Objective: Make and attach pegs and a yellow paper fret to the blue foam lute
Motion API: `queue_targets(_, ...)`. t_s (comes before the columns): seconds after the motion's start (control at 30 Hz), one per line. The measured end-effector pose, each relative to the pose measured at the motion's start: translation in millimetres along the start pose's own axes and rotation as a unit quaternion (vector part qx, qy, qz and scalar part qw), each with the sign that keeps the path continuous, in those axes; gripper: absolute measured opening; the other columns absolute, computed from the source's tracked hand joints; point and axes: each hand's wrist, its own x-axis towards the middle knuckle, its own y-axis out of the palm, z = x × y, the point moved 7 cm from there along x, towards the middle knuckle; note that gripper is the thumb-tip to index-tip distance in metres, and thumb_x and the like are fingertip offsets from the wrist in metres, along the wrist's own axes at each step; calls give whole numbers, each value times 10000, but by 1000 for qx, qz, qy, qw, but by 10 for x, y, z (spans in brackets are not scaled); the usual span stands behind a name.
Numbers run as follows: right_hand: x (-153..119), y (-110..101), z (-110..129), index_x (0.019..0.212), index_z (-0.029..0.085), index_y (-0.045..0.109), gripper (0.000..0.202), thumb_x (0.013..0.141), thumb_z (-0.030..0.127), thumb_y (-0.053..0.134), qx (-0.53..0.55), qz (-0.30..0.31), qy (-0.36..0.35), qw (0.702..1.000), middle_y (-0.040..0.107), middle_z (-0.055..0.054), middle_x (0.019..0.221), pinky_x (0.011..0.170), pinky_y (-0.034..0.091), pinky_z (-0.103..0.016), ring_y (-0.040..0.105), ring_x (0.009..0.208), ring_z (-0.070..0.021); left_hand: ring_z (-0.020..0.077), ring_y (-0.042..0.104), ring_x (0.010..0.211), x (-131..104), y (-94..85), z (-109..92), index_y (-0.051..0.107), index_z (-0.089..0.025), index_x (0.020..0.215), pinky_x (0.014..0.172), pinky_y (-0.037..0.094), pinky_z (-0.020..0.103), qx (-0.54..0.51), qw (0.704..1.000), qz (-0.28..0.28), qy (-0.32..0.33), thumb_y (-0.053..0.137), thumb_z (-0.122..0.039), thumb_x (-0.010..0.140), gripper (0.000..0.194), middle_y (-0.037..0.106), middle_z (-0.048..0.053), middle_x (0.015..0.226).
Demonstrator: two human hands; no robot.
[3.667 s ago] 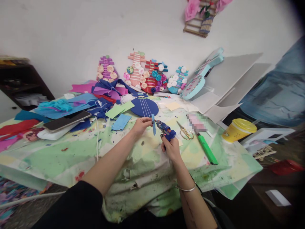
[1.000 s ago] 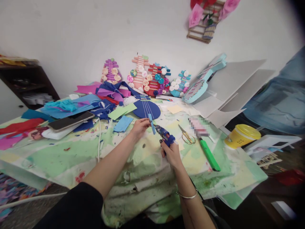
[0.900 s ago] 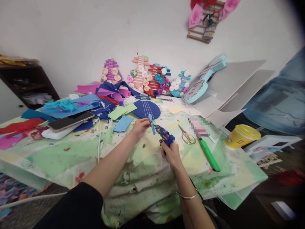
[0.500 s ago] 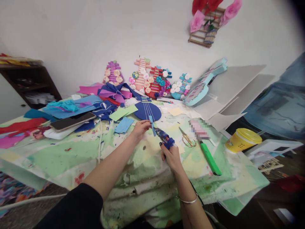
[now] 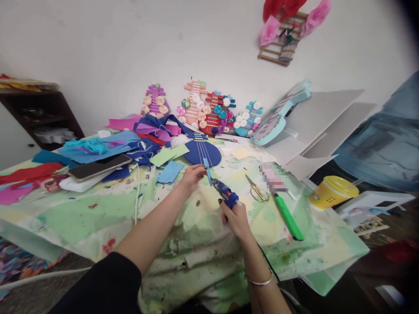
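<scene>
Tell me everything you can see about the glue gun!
The glue gun looks like blue plastic, with a darker, multicoloured front. A pale bit pokes out at the back. The right hand grips it, hiding much of it. It points forward and left, above the table, its tip close to the blue strip in the left hand; I can't tell whether they touch.

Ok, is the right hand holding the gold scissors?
No, the right hand grips the blue glue gun; the scissors lie on the table.
</scene>
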Motion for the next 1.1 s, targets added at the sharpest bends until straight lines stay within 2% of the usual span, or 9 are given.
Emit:
queue_targets(0.43,-36,7,-43,403,195,448,491,842,416,452,10,4,20,1000,466,8,322,415,360,-202,469,334,-99,73,537,480,68,-30,6,614,-133,687,488,358,201,-34,999,-20,-9,716,-156,494,220,599,-20,545)
queue_targets(1.1,-110,-20,-3,573,202,470,311,833,371,492,-4,-29,-21,999,469,47,400,448,356,-214,455,380,-100,69,538,496,88,-89,-3,624,-138,689,494,374,195,-38,999,-30,-5,704,-157,508,199,616,-22,574)
